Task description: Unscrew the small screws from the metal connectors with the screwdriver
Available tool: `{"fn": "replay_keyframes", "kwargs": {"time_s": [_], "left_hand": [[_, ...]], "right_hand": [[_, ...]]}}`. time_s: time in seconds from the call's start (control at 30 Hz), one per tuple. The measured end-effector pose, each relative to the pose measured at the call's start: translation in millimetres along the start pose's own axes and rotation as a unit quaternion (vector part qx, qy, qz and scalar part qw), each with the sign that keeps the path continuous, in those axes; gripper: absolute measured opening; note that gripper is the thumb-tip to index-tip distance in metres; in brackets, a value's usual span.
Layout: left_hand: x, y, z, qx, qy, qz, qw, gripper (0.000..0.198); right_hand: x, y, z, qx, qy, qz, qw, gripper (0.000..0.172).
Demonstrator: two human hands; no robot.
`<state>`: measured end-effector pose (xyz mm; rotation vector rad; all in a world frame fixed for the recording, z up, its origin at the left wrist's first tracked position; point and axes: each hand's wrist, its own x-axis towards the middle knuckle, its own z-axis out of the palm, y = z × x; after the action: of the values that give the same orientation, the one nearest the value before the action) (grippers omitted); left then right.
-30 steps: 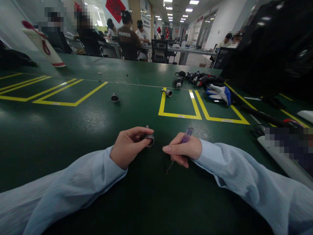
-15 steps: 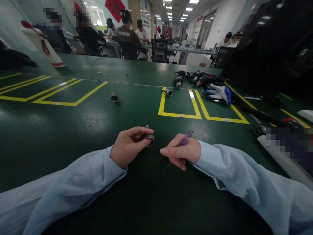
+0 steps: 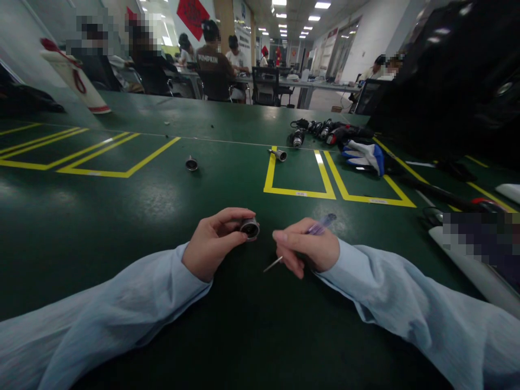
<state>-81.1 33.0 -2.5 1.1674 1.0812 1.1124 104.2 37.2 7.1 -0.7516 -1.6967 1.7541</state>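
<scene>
Clock centred on the gap between the hands. At 9 o'clock, left hand (image 3: 215, 236) pinched a small metal cup (image 3: 250, 230) between thumb and fingers; mouth turned toward 5 o'clock, roughly at the wearer, presumably so the inside could be seen. Grip sat at the side, likely to leave that mouth uncovered.

At 3 o'clock, right hand (image 3: 312, 250) held a purple-handled screwdriver (image 3: 323, 223) like a pen, probably for fine control. Handle leaned back toward 2; thin shaft (image 3: 273, 264) slanted out to 8, tip near the cup but apart from it.

From where I stood, a second metal cup (image 3: 191, 163) lay at 10 and a stemmed metal piece (image 3: 280, 155) at 12, across yellow tape (image 3: 268, 176): within reach, seemingly clear of the hands. Black gear (image 3: 326, 131) at 1 and a blue-white glove (image 3: 364, 157) at 2 looked parked aside.
</scene>
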Motion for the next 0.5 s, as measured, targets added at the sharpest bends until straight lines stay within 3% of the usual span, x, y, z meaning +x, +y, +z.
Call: {"fn": "replay_keyframes", "kwargs": {"time_s": [0.07, 0.17, 0.3, 0.5], "left_hand": [[0, 0, -0.6, -0.013, -0.002, -0.01, 1.0, 0.034], [-1, 1, 0.8, -0.033, 0.006, -0.025, 0.999, 0.034], [-2, 2, 3.9, -0.047, 0.028, -0.013, 0.998, 0.034], [-1, 1, 5.4, -0.025, 0.04, 0.013, 0.999, 0.025]], "right_hand": [[0, 2, -3, 0.004, 0.066, -0.086, 0.994, 0.047], [-2, 1, -4, -0.115, 0.117, -0.161, 0.973, 0.041], [-2, 2, 3, -0.287, 0.107, -0.236, 0.922, 0.034], [6, 12, 9, -0.392, 0.08, -0.313, 0.861, 0.026]]}}
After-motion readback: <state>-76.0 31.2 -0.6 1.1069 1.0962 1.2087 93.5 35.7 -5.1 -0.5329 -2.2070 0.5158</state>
